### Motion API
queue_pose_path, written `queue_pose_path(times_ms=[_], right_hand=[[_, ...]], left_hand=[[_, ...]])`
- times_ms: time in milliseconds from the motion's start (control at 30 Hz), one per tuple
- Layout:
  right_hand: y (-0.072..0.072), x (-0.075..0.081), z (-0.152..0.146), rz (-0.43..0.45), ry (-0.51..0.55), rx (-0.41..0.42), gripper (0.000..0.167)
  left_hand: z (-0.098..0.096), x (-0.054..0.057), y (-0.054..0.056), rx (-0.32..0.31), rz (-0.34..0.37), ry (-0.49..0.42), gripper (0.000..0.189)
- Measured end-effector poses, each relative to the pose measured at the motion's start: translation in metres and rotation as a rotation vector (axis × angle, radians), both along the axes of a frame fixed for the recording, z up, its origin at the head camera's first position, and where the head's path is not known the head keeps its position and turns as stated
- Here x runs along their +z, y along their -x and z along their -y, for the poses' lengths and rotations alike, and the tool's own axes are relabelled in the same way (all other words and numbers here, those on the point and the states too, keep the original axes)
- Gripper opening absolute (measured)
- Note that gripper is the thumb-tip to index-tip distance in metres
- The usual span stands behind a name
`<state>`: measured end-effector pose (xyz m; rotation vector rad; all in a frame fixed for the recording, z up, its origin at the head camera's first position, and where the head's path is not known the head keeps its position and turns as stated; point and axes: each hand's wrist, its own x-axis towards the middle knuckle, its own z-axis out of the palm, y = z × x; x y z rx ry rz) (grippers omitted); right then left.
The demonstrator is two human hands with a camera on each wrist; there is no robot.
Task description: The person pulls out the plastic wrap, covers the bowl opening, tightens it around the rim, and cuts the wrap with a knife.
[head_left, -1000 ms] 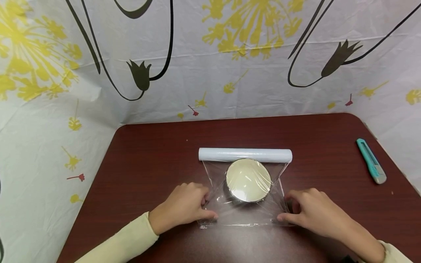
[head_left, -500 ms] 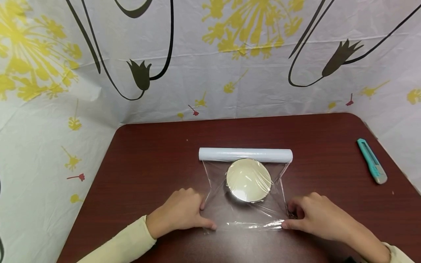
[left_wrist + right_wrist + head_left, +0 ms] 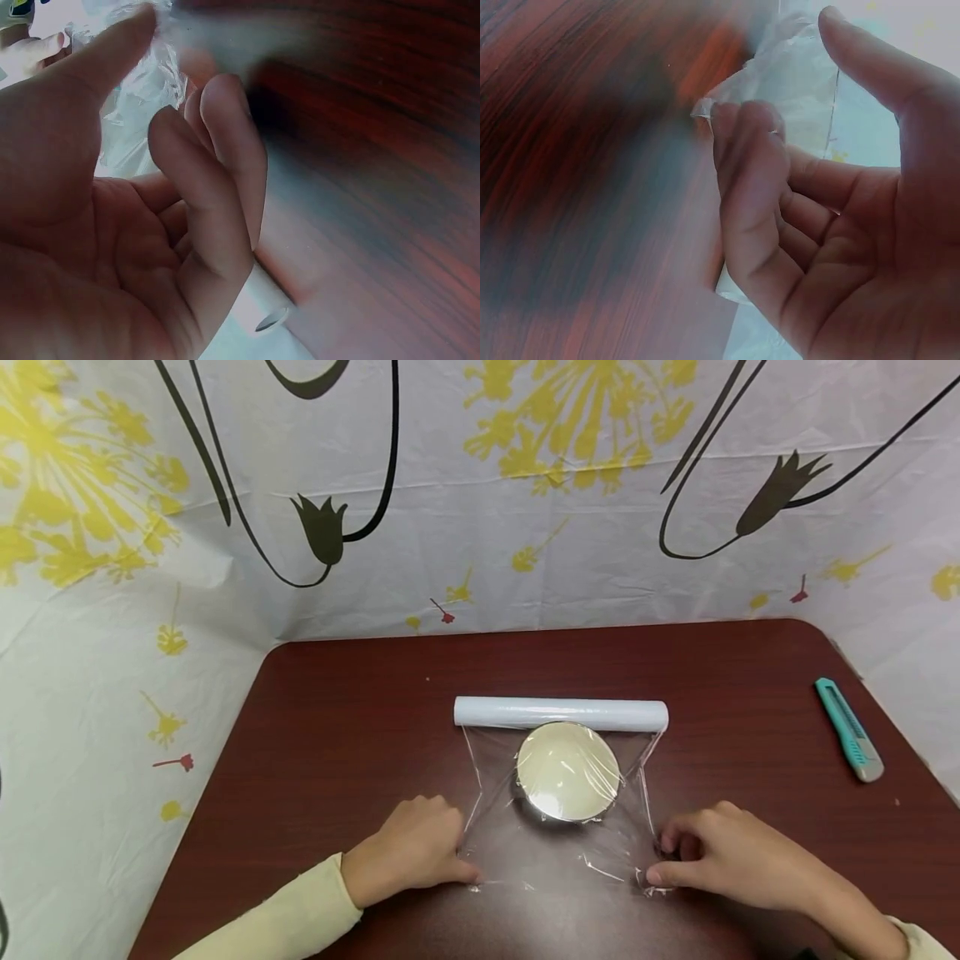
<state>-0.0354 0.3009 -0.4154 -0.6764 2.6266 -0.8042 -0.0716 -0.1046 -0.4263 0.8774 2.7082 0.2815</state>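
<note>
Clear plastic wrap (image 3: 558, 860) stretches from a white roll (image 3: 562, 713) toward the near side of the table, over a round cream-coloured thing (image 3: 568, 772) with a thin shiny rim. My left hand (image 3: 412, 852) holds the wrap's near left corner, its thumb at the edge. On the other side my right hand (image 3: 738, 856) grips the near right corner, where the film bunches around the fingers. The left wrist view shows the left fingers (image 3: 217, 172) bent, with crumpled film behind the thumb. Film also lies past the right fingertips (image 3: 761, 116) in the right wrist view.
A teal utility knife (image 3: 849, 728) lies at the right of the dark red-brown table (image 3: 360, 718). Behind and to the left hangs a white sheet (image 3: 450, 527) with yellow and dark plant prints.
Both hands have shifted slightly toward the near edge, drawing the wrap's front edge with them. The right hand has also moved a little to the right. Roll, round thing and knife stay put.
</note>
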Motion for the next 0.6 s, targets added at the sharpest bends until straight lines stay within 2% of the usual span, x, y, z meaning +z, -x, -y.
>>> queue_pose_path(times_ms=[233,400,600], right_hand=[[0.002,-0.006,-0.008,0.020,0.069,0.072,0.017],[0.003,-0.010,-0.010,0.016,0.057,0.098,0.025],[0.006,-0.014,-0.010,-0.042,0.072,0.129,0.036]], left_hand=[[0.000,0.002,0.001,-0.012,0.003,0.032,0.058],[0.002,0.003,0.002,-0.017,0.013,0.012,0.059],[0.005,0.002,0.005,-0.036,0.018,-0.035,0.056]])
